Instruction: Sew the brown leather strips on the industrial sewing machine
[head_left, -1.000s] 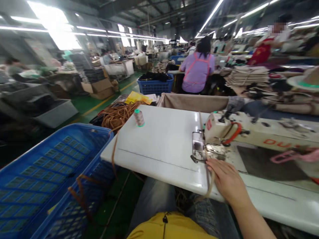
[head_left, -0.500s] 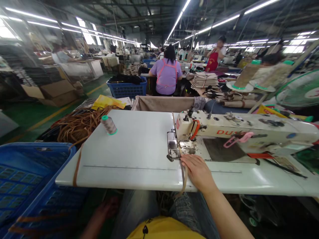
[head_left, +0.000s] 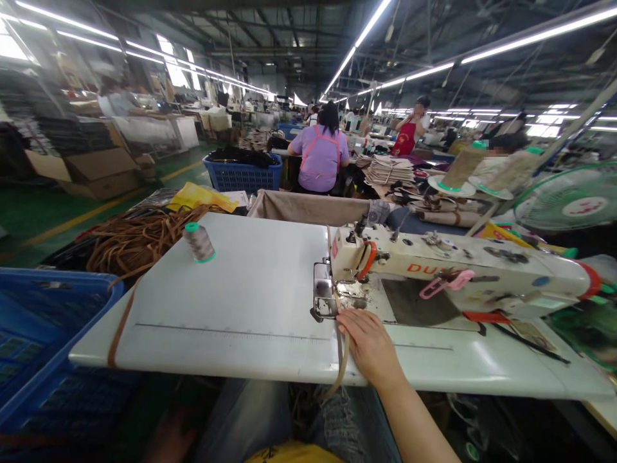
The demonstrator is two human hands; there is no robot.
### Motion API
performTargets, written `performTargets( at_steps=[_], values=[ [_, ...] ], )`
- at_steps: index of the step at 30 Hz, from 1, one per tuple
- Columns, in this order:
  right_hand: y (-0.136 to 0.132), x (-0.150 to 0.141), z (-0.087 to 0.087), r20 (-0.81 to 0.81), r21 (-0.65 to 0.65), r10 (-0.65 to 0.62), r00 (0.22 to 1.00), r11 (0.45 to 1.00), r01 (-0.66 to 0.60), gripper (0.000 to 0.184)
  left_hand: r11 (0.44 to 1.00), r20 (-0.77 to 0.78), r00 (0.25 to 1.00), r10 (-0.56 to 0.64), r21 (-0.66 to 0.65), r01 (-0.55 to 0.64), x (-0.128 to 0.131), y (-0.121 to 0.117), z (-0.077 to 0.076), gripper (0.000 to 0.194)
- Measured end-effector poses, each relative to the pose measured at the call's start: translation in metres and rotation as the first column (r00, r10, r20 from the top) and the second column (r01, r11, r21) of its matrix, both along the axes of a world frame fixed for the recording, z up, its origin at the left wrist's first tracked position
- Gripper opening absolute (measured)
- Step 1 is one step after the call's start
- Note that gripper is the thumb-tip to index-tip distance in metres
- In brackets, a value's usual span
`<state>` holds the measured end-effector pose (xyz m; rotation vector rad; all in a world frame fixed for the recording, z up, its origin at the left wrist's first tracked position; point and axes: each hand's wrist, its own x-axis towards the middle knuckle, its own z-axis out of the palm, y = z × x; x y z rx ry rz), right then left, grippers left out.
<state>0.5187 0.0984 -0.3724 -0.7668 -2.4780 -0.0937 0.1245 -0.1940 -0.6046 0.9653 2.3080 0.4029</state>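
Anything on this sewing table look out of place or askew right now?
One brown strap hangs over the table's left edge, trailing from the heap beside it. The thread cone looks tilted. The right hand lies on the strip.

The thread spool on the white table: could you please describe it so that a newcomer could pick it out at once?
Start at the white sewing table with the sewing machine on its right half. On the bare far left corner stands the thread spool, apart from the right hand. It is a grey-brown cone with green ends, the only upright thing there.
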Motion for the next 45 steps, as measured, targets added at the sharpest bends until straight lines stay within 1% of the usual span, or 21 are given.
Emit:
performTargets(
  at_steps=[2, 4, 6, 7, 9, 12, 14, 15, 17, 19, 21, 23, 24, 26, 29, 30, 32, 34, 36, 38, 45],
  values=[
    [-0.001, 0.0, 0.0, -0.006, -0.01, -0.003, 1.0, 1.0, 0.003, 0.027, 0.988, -0.034, 0.996, 0.078, 0.134, -0.072, -0.004, 0.002, -0.002, 0.032],
    [-0.001, -0.001, 0.0, -0.016, -0.028, -0.007, 1.0, 1.0, 0.007, 0.028, 0.956, -0.03, 0.991, 0.131, 0.268, -0.118, -0.002, 0.007, 0.002, 0.034],
    [-0.002, -0.001, -0.001, -0.024, -0.044, -0.01, 1.0, 0.999, 0.009, 0.028, 0.932, -0.014, 0.992, 0.124, 0.345, -0.112, 0.005, 0.015, 0.01, 0.035],
    [-0.002, -0.001, -0.001, -0.03, -0.047, -0.012, 0.999, 0.999, 0.01, 0.027, 0.928, -0.019, 0.995, 0.1, 0.361, -0.086, 0.011, 0.02, 0.015, 0.036],
    [-0.002, -0.001, -0.001, -0.041, -0.044, -0.015, 0.999, 0.999, 0.014, 0.026, 0.922, -0.087, 0.994, 0.06, 0.387, -0.022, 0.027, 0.028, 0.026, 0.039],
    [-0.003, -0.001, -0.001, -0.049, -0.047, -0.017, 0.999, 0.999, 0.014, 0.025, 0.902, -0.274, 0.961, 0.033, 0.423, 0.089, 0.059, 0.036, 0.041, 0.042],
    [-0.004, -0.001, 0.0, -0.048, -0.056, -0.015, 0.999, 0.998, 0.012, 0.026, 0.877, -0.383, 0.922, -0.065, 0.419, 0.236, 0.081, 0.041, 0.05, 0.044],
    [-0.004, -0.001, 0.001, -0.049, -0.06, -0.013, 0.999, 0.998, 0.01, 0.026, 0.849, -0.432, 0.89, -0.145, 0.407, 0.336, 0.091, 0.044, 0.054, 0.045],
    [-0.005, -0.002, 0.002, -0.056, -0.07, -0.011, 0.998, 0.998, 0.007, 0.028, 0.762, -0.514, 0.797, -0.318, 0.362, 0.537, 0.107, 0.05, 0.062, 0.049],
    [-0.006, -0.002, 0.003, -0.067, -0.082, -0.009, 0.998, 0.997, 0.004, 0.028, 0.673, -0.567, 0.697, -0.439, 0.306, 0.673, 0.118, 0.058, 0.067, 0.054],
    [-0.006, -0.002, 0.002, -0.077, -0.092, -0.008, 0.997, 0.996, 0.001, 0.028, 0.614, -0.602, 0.619, -0.504, 0.254, 0.747, 0.126, 0.067, 0.07, 0.059],
    [-0.006, -0.002, 0.001, -0.083, -0.093, -0.004, 0.997, 0.996, -0.003, 0.027, 0.579, -0.633, 0.563, -0.531, 0.214, 0.786, 0.132, 0.074, 0.067, 0.063],
    [-0.005, -0.002, 0.001, -0.085, -0.09, -0.003, 0.996, 0.996, -0.005, 0.026, 0.571, -0.648, 0.542, -0.535, 0.195, 0.798, 0.134, 0.077, 0.064, 0.064],
    [-0.005, -0.002, 0.0, -0.09, -0.082, -0.002, 0.996, 0.997, -0.005, 0.023, 0.587, -0.677, 0.521, -0.521, 0.159, 0.794, 0.137, 0.08, 0.057, 0.065],
    [-0.006, -0.003, 0.0, -0.101, -0.071, -0.006, 0.995, 0.997, -0.001, 0.02, 0.643, -0.714, 0.512, -0.477, 0.114, 0.758, 0.136, 0.08, 0.043, 0.062],
    [-0.006, -0.003, 0.0, -0.105, -0.069, -0.007, 0.994, 0.998, 0.0, 0.019, 0.641, -0.723, 0.5, -0.476, 0.103, 0.761, 0.135, 0.08, 0.039, 0.062],
    [-0.007, -0.003, 0.0, -0.114, -0.066, -0.009, 0.993, 0.998, 0.002, 0.019, 0.612, -0.739, 0.467, -0.486, 0.094, 0.785, 0.132, 0.079, 0.032, 0.061],
    [-0.007, -0.003, 0.0, -0.119, -0.067, -0.01, 0.993, 0.998, 0.002, 0.019, 0.598, -0.748, 0.453, -0.485, 0.095, 0.796, 0.13, 0.079, 0.028, 0.059],
    [-0.007, -0.002, -0.001, -0.121, -0.069, -0.01, 0.993, 0.998, 0.002, 0.018, 0.625, -0.75, 0.473, -0.463, 0.102, 0.774, 0.131, 0.079, 0.029, 0.054],
    [-0.007, -0.002, -0.001, -0.122, -0.07, -0.009, 0.993, 0.998, 0.001, 0.019, 0.657, -0.744, 0.5, -0.443, 0.11, 0.746, 0.135, 0.08, 0.033, 0.05],
    [-0.007, -0.002, 0.0, -0.119, -0.072, -0.019, 0.993, 0.997, 0.01, 0.021, 0.694, -0.702, 0.54, -0.464, 0.091, 0.714, 0.144, 0.08, 0.049, 0.049]
  ],
)
